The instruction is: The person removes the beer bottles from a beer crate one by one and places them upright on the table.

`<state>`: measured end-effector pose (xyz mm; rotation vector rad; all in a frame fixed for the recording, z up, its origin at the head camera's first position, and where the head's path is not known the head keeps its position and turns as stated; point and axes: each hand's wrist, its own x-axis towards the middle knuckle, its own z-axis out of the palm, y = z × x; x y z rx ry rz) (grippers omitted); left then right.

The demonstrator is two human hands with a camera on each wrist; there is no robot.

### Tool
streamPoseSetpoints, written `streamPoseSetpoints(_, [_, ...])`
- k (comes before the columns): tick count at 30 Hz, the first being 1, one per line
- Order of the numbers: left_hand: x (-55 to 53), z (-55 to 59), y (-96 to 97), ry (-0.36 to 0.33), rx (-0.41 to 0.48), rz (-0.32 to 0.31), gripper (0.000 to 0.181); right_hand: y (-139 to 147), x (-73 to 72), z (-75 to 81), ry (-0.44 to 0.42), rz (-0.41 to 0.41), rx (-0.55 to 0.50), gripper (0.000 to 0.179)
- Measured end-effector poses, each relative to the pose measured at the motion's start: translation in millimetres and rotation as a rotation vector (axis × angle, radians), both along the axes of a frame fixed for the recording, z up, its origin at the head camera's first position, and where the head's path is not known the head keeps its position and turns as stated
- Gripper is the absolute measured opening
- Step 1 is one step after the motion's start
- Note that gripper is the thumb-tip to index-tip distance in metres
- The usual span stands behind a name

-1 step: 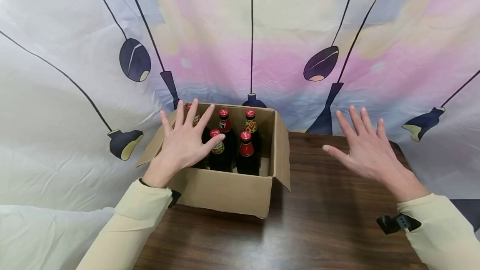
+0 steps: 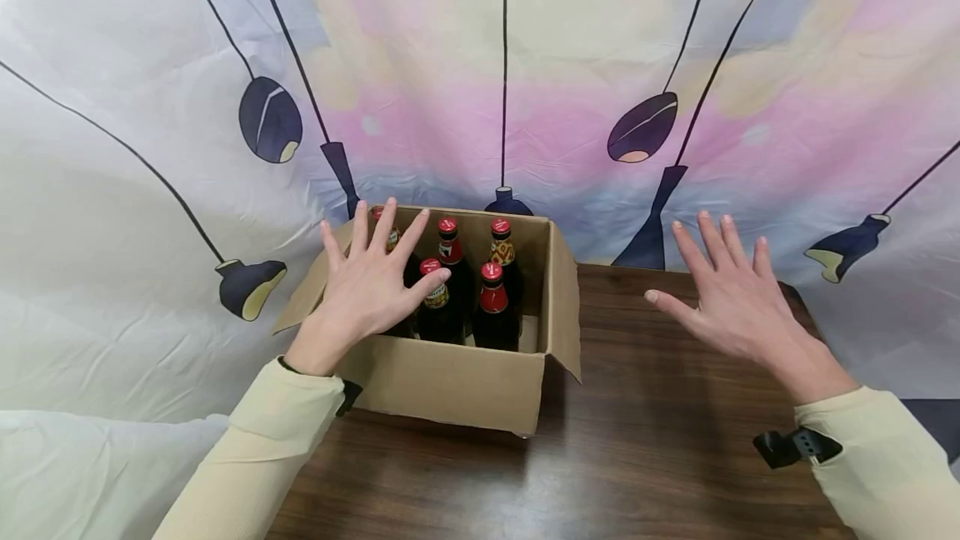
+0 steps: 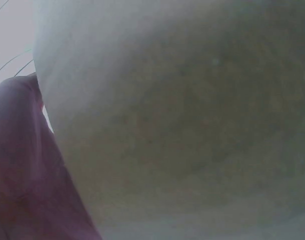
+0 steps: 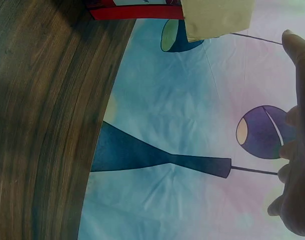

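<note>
An open cardboard box [image 2: 450, 382] stands on the table, holding several dark bottles with red caps, among them a front bottle with a red neck label [image 2: 493, 298] and a back one with a yellow patterned label [image 2: 502, 250]. Over the box's left part, my left hand [image 2: 367, 286] spreads its fingers and holds nothing; it hides some bottles from the head camera. To the right of the box, my right hand [image 2: 738, 302] hovers above the table, fingers spread and holding nothing. A blurred pale surface [image 3: 182, 120] fills most of the left wrist view.
The dark wooden table [image 2: 637, 457] reaches right of and in front of the box. Behind it hangs a cloth [image 2: 585, 65] printed with lamps. A box flap [image 2: 566, 302] juts out on the right. In the right wrist view, a red-edged printed surface [image 4: 142, 12] shows beside a cardboard flap [image 4: 217, 17].
</note>
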<state>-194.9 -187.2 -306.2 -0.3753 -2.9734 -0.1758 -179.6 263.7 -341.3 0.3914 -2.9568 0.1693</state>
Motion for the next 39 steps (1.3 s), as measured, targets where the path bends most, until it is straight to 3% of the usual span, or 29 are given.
streamPoseSetpoints(4, [-0.4, -0.5, -1.7, -0.012, 0.001, -0.007, 0.087, -3, -0.3, 3.1, -0.014, 0.01, -0.011, 0.103])
streamPoseSetpoints(7, [2.0, 0.1, -4.1, -0.012, 0.02, -0.017, 0.086, -10, 2.1, 4.5, -0.025, 0.028, -0.126, 0.099])
streamPoseSetpoints(10, [9.9, 1.2, -9.8, 0.022, 0.076, -0.013, 0.084, -27, 7.6, 1.9, -0.013, 0.039, -0.362, 0.086])
streamPoseSetpoints(14, [28.2, -1.8, -24.3, 0.125, 0.207, 0.026, 0.078, -62, 10.8, -7.0, 0.048, 0.038, -0.743, 0.055])
streamPoseSetpoints(18, [45.1, -14.6, -39.5, 0.218, 0.299, 0.078, 0.075, -100, 10.1, -13.7, 0.07, 0.071, -1.065, 0.034])
streamPoseSetpoints(21, [52.4, -29.7, -47.2, 0.261, 0.344, 0.116, 0.075, -123, 7.8, -15.9, 0.044, 0.102, -1.194, 0.031])
streamPoseSetpoints(24, [57.6, -46.0, -50.2, 0.275, 0.399, 0.162, 0.077, -142, 5.7, -17.1, 0.009, 0.107, -1.199, 0.032])
streamPoseSetpoints(29, [60.0, -66.8, -46.2, 0.264, 0.544, 0.24, 0.074, -161, 1.8, -19.9, -0.025, 0.1, -1.076, 0.036])
streamPoseSetpoints(33, [58.9, -78.7, -42.8, 0.336, 0.628, 0.265, 0.068, -170, -3.3, -19.3, -0.05, 0.117, -1.003, 0.039])
streamPoseSetpoints(39, [64.2, -88.1, -45.0, 0.425, 0.676, 0.29, 0.068, -183, -9.3, -15.3, -0.14, 0.127, -0.946, 0.043])
